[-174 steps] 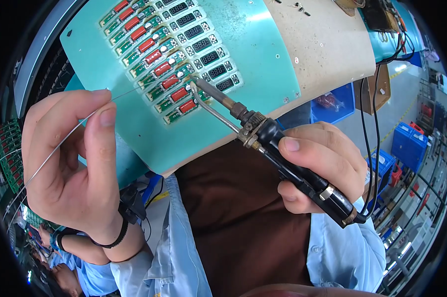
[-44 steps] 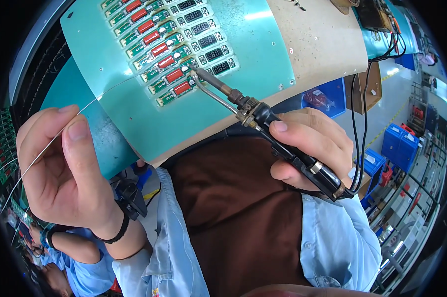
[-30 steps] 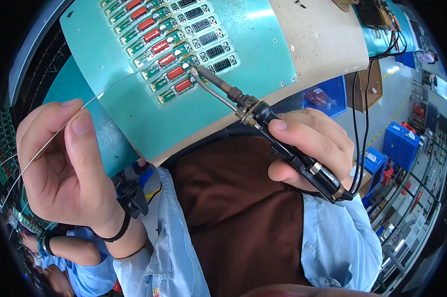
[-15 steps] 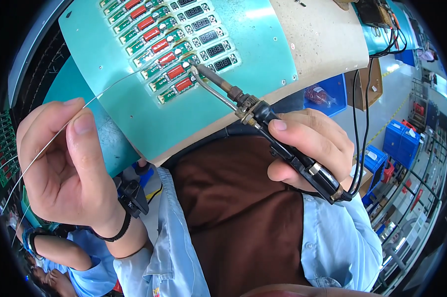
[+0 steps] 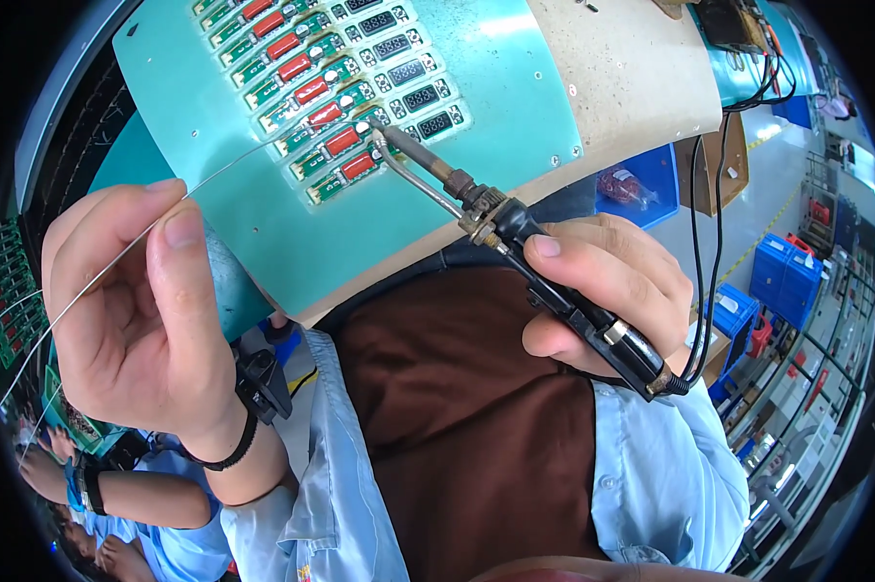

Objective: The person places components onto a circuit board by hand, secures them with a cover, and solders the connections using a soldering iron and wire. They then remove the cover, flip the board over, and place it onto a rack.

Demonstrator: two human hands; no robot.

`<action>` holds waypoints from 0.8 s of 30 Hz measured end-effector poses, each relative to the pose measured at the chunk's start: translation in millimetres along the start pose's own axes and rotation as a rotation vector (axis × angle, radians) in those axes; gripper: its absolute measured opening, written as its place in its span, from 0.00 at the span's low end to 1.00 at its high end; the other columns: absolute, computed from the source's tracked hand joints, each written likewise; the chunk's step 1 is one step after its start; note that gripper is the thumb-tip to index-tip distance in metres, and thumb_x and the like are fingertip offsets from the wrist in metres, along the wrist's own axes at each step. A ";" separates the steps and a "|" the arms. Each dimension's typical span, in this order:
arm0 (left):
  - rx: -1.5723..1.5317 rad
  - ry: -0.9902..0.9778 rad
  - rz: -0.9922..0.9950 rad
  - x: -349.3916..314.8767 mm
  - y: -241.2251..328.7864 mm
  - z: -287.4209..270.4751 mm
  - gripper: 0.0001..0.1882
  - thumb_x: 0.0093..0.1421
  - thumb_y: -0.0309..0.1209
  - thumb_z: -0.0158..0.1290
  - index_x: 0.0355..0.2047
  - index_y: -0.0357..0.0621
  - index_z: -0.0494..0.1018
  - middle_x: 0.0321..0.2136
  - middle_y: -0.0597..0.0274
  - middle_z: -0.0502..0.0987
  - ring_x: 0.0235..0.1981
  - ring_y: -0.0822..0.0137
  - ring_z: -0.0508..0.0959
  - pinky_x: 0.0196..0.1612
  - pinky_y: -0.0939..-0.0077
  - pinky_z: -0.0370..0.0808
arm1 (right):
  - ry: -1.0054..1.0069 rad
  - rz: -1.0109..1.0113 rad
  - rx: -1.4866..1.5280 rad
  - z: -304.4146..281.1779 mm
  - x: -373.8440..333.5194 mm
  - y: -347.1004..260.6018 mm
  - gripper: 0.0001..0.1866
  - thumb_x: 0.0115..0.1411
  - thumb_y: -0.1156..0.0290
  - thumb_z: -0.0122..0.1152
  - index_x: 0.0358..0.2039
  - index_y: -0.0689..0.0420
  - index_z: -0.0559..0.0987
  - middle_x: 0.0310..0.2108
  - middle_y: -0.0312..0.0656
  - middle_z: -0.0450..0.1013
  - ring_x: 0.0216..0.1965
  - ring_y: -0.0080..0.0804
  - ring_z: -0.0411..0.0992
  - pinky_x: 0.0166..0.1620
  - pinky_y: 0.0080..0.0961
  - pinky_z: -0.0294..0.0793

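Observation:
My right hand [image 5: 617, 281] grips a black-handled soldering iron [image 5: 544, 257], with a thin metal tube running beside its barrel. The iron's tip meets the small circuit boards [image 5: 343, 142] near the lower end of their row. Those boards carry red block parts and white round parts, paired with small black digit displays [image 5: 421, 97], in slots of a teal plate [image 5: 486, 107]. Between thumb and forefinger my left hand [image 5: 137, 301] pinches a thin solder wire [image 5: 226, 167]. The wire reaches up to the boards; whether its end touches the tip is too small to tell.
A blue bin [image 5: 651, 189] with a bagged item sits beyond the bench's right edge. Black cables [image 5: 706, 262] hang from the iron's side. Another person's arm [image 5: 146, 495] is at lower left, near more green boards [image 5: 15, 291]. Blue crates [image 5: 784, 281] stand far right.
My left hand has moved slightly right, toward the boards, with the solder wire. My right hand and the iron are almost still. At lower left the other person's arm has shifted.

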State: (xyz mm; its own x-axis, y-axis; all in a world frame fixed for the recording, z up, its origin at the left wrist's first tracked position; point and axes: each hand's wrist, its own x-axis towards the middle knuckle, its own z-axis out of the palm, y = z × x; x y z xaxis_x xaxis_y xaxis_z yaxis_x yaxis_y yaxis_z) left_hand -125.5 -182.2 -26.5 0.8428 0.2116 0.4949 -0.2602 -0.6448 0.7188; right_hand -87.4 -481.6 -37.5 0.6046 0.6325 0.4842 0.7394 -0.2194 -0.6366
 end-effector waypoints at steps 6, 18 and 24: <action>0.017 -0.006 0.011 0.0 -1.8 -4.2 0.08 0.63 0.15 0.60 0.43 0.28 0.78 0.41 0.51 0.79 0.33 0.74 0.78 0.34 0.86 0.74 | -0.003 0.000 -0.003 -0.7 0.4 -0.2 0.30 0.60 0.52 0.74 0.45 0.71 0.81 0.32 0.54 0.81 0.29 0.41 0.82 0.31 0.28 0.79; -0.050 -0.018 0.023 -3.9 5.7 -7.2 0.06 0.64 0.15 0.58 0.42 0.29 0.78 0.42 0.52 0.80 0.35 0.74 0.78 0.36 0.85 0.74 | 0.060 0.099 0.071 -10.5 -2.3 -14.3 0.23 0.57 0.60 0.77 0.49 0.60 0.84 0.37 0.48 0.82 0.31 0.37 0.81 0.32 0.29 0.78; -0.025 -0.039 0.008 -6.6 9.1 -5.2 0.08 0.63 0.14 0.58 0.43 0.29 0.78 0.41 0.51 0.79 0.34 0.72 0.78 0.35 0.85 0.75 | 0.059 0.081 0.049 -5.6 -7.8 -12.4 0.22 0.57 0.62 0.77 0.48 0.60 0.84 0.35 0.47 0.82 0.30 0.37 0.80 0.32 0.28 0.78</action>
State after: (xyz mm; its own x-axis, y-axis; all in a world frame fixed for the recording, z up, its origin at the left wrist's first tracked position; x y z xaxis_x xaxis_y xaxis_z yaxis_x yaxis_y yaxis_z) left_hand -135.9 -185.6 -20.7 0.8581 0.1777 0.4818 -0.2782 -0.6278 0.7269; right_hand -99.7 -488.0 -30.0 0.6791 0.5690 0.4637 0.6729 -0.2302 -0.7030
